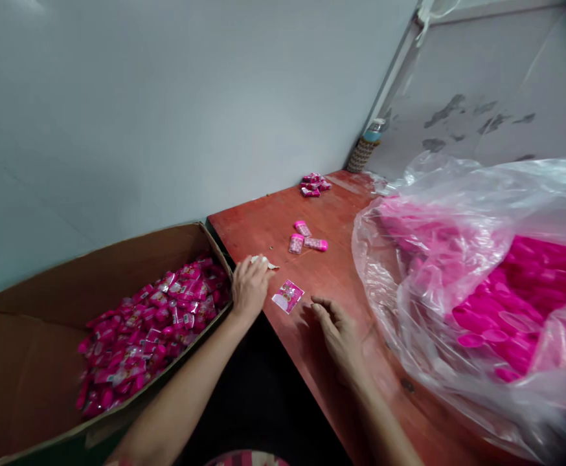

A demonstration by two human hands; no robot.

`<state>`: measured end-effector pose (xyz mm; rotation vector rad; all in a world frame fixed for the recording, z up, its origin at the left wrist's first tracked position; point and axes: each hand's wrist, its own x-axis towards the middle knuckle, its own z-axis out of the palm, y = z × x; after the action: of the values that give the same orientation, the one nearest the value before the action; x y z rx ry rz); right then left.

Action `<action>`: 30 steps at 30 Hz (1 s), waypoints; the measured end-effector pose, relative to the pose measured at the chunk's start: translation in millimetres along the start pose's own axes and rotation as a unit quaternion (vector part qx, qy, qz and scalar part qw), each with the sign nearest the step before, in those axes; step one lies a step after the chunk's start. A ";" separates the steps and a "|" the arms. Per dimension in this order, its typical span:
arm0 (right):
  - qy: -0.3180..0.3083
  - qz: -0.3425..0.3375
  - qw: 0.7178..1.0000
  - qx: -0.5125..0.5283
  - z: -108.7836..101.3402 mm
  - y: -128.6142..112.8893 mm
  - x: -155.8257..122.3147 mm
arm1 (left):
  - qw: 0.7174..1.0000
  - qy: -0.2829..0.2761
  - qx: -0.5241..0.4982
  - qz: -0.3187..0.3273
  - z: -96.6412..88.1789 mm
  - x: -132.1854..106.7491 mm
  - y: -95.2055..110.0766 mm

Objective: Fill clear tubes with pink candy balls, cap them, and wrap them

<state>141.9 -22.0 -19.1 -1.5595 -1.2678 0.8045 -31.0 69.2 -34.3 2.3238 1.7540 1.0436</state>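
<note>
A pale wall rises behind a red tabletop (244, 226). At the far left, a cardboard box (25, 349) holds a heap of pink packets (166, 317). Next, the left hand (252, 288) bends its fingers over a white scrap (266, 262) at the table's edge; whether they grip it, I cannot tell. A pink printed square (289, 296) lies flat between the hands, which are apart. Just right of it, the right hand (335, 327) is half open, fingers loosely curled, beside a clear plastic bag (380, 285) of pink pieces (501, 310).
</note>
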 end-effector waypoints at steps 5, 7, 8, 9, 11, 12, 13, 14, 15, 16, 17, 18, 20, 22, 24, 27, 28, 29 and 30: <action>-0.001 0.012 1.000 0.008 -1.0 1.2 -1.2 | 0.993 -0.064 0.064 -0.079 8.3 30.3 -28.6; 0.004 0.015 1.000 0.012 -0.9 -1.0 -0.8 | 0.993 -0.071 0.062 -0.078 9.5 31.6 -30.9; 0.006 0.016 1.000 0.014 -1.1 -2.0 -0.3 | 0.994 -0.062 0.056 -0.070 8.4 29.8 -29.4; 0.008 0.016 1.000 0.013 -1.5 -2.8 0.2 | 0.996 -0.051 0.047 -0.056 6.2 26.5 -26.2; 0.011 0.019 1.000 0.012 -2.2 -3.4 2.0 | 0.999 -0.049 0.014 0.008 0.7 16.3 -16.0; 0.012 0.019 1.000 0.013 -2.3 -3.1 3.2 | 0.997 -0.066 -0.009 0.050 -1.6 9.9 -10.1; 0.010 0.019 1.000 0.016 -2.0 -2.4 4.6 | 0.991 -0.091 -0.032 0.090 -2.9 3.2 -4.4; 0.006 0.018 1.000 0.019 -1.3 -1.4 6.1 | 0.984 -0.117 -0.052 0.122 -2.9 -3.4 0.5; 0.000 0.015 1.000 0.024 -0.4 -0.4 7.7 | 0.978 -0.138 -0.069 0.141 -1.8 -9.4 4.4; -0.008 0.009 1.000 0.028 0.8 0.4 9.1 | 0.975 -0.149 -0.079 0.148 0.5 -14.5 7.1; -0.016 0.004 0.999 0.030 1.9 1.1 10.5 | 0.975 -0.147 -0.082 0.145 3.6 -18.3 8.6; -0.023 -0.001 0.999 0.030 2.9 1.4 11.6 | 0.977 -0.139 -0.083 0.139 7.1 -21.0 9.0; -0.030 -0.009 0.999 0.024 4.2 0.8 13.3 | 0.981 -0.117 -0.085 0.128 13.8 -22.9 8.1; -0.033 -0.012 0.999 0.016 5.0 -0.8 14.5 | 0.984 -0.098 -0.093 0.118 18.6 -22.4 6.7; -0.034 -0.010 0.999 0.014 6.5 -2.6 15.6 | 0.984 -0.083 -0.109 0.110 20.6 -22.0 6.4; -0.020 0.004 0.998 0.060 13.5 -3.7 18.6 | 0.983 -0.050 -0.151 0.087 18.3 -24.8 10.5; -0.016 0.016 0.995 0.096 17.0 -3.7 20.1 | 0.981 -0.040 -0.172 0.076 16.1 -26.4 13.3; -0.015 0.031 0.990 0.139 20.5 -3.5 22.0 | 0.978 -0.033 -0.197 0.066 13.0 -28.0 16.6; -0.018 0.047 0.982 0.183 23.6 -3.5 24.2 | 0.972 -0.032 -0.226 0.057 9.1 -29.4 20.2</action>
<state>125.4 7.5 -22.2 -1.3166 -1.0082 1.0661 -13.1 39.6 -47.0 2.1549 1.2111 1.2162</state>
